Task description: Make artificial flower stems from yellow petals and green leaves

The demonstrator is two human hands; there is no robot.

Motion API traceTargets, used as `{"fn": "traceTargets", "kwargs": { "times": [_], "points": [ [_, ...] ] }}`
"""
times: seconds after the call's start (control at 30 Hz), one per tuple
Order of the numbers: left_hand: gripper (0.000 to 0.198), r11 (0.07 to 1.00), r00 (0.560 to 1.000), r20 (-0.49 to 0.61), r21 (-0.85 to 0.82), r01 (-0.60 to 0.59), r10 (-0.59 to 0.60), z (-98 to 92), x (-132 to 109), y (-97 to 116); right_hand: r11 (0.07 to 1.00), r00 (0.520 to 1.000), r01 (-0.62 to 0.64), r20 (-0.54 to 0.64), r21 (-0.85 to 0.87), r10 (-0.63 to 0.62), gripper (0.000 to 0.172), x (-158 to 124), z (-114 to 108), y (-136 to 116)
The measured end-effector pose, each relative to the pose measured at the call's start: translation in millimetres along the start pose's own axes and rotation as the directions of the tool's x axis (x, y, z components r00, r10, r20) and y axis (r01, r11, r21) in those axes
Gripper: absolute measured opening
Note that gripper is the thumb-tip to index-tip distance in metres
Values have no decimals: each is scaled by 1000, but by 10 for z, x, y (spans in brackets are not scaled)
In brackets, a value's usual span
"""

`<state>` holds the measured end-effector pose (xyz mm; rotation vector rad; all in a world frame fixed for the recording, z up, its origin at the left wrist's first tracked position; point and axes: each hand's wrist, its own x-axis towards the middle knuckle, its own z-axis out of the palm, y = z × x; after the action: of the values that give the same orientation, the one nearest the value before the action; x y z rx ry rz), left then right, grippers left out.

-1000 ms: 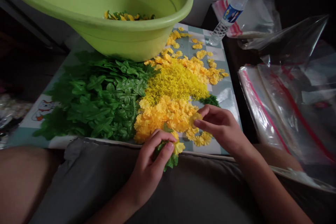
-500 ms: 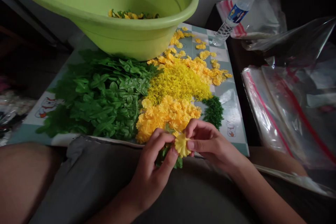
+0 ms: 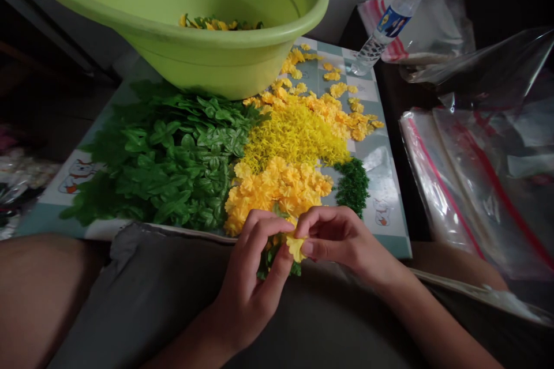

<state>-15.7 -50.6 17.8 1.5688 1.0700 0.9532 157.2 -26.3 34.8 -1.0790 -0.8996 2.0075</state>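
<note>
My left hand [image 3: 251, 277] is shut on a sprig of artificial green leaves [image 3: 270, 259], held low at the front edge of the mat. My right hand [image 3: 341, 239] pinches a small yellow artificial flower [image 3: 296, 248] against the top of that sprig, so the two hands nearly touch. Behind them lie heaps of artificial green leaves [image 3: 168, 155], orange-yellow blossoms [image 3: 272, 193], fine yellow florets [image 3: 294, 138] and dark green sprigs [image 3: 352, 187], all on a checked mat [image 3: 383, 184].
A lime-green plastic basin [image 3: 208, 63] with some leaves and flowers in it tilts over the mat's far edge. A plastic water bottle [image 3: 389, 20] lies beyond the mat. Clear zip bags with red stripes [image 3: 454, 184] lie to the right. My grey-covered lap [image 3: 130, 300] is below.
My right hand has moved left from above the blossoms, bringing the yellow flower to the sprig in my left hand. The dark green sprigs are now uncovered.
</note>
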Motion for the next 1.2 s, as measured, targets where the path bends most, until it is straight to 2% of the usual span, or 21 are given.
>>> {"fn": "traceTargets", "kwargs": {
  "times": [0.17, 0.33, 0.4, 0.47, 0.5, 0.53, 0.57, 0.6, 0.63, 0.67, 0.7, 0.73, 0.8, 0.9, 1.07, 1.2],
  "points": [
    [35, 1000, 998, 67, 4, 10, -11, -8, -25, -20, 1000, 1000, -13, -25, 23, 14, 16, 33, 19, 85],
    [24, 1000, 997, 71, -8, 10, -9, -19, -6, -5, 994, 1000, -26, 12, 103, 25, 20, 48, 77, 129],
    [18, 998, 998, 43, -34, 47, -46, -12, 11, 7, 999, 998, -38, 49, 30, 36, 20, 37, 63, 67],
    [15, 993, 996, 7, -65, 95, -94, 0, 30, 15, 984, 999, -27, 30, -179, 33, 20, 29, -29, -32],
    [15, 990, 993, -7, -78, 114, -115, 5, 39, 18, 943, 999, -12, -32, -333, 1, 21, 31, -111, -81],
    [16, 988, 992, -18, -89, 125, -127, 9, 47, 18, 858, 988, -2, -132, -514, -77, 21, 38, -215, -123],
    [16, 986, 991, -22, -100, 132, -134, 11, 55, 18, 715, 949, -26, -243, -699, -202, 21, 52, -335, -151],
    [16, 984, 989, -23, -110, 140, -144, 11, 62, 17, 533, 887, -97, -316, -841, -337, 19, 71, -464, -165],
    [16, 982, 988, -26, -120, 148, -152, 10, 69, 15, 334, 823, -211, -352, -918, -446, 18, 95, -590, -164],
    [16, 979, 986, -33, -129, 155, -161, 7, 77, 13, 189, 787, -298, -353, -936, -506, 17, 122, -705, -150],
    [16, 976, 984, -40, -135, 168, -175, 5, 84, 11, 135, 778, -328, -348, -935, -523, 18, 151, -799, -125],
    [16, 974, 980, -50, -137, 182, -190, 4, 91, 10, 100, 782, -338, -338, -936, -524, 19, 180, -868, -93],
    [16, 970, 975, -72, -139, 198, -209, 6, 104, 11, 102, 807, -298, -307, -949, -505, 19, 233, -923, -23],
    [15, 967, 972, -80, -151, 206, -220, 18, 111, 24, 98, 821, -230, -247, -968, -515, 19, 297, -850, 62],
    [17, 965, 978, -56, -183, 189, -202, 16, 96, 70, 78, 845, -82, -110, -994, -523, 18, 493, -522, 88],
    [17, 964, 983, -66, -220, 153, -171, -28, 77, 96, 13, 881, 72, 58, -997, -469, 16, 888, -123, 36]
  ]
}}
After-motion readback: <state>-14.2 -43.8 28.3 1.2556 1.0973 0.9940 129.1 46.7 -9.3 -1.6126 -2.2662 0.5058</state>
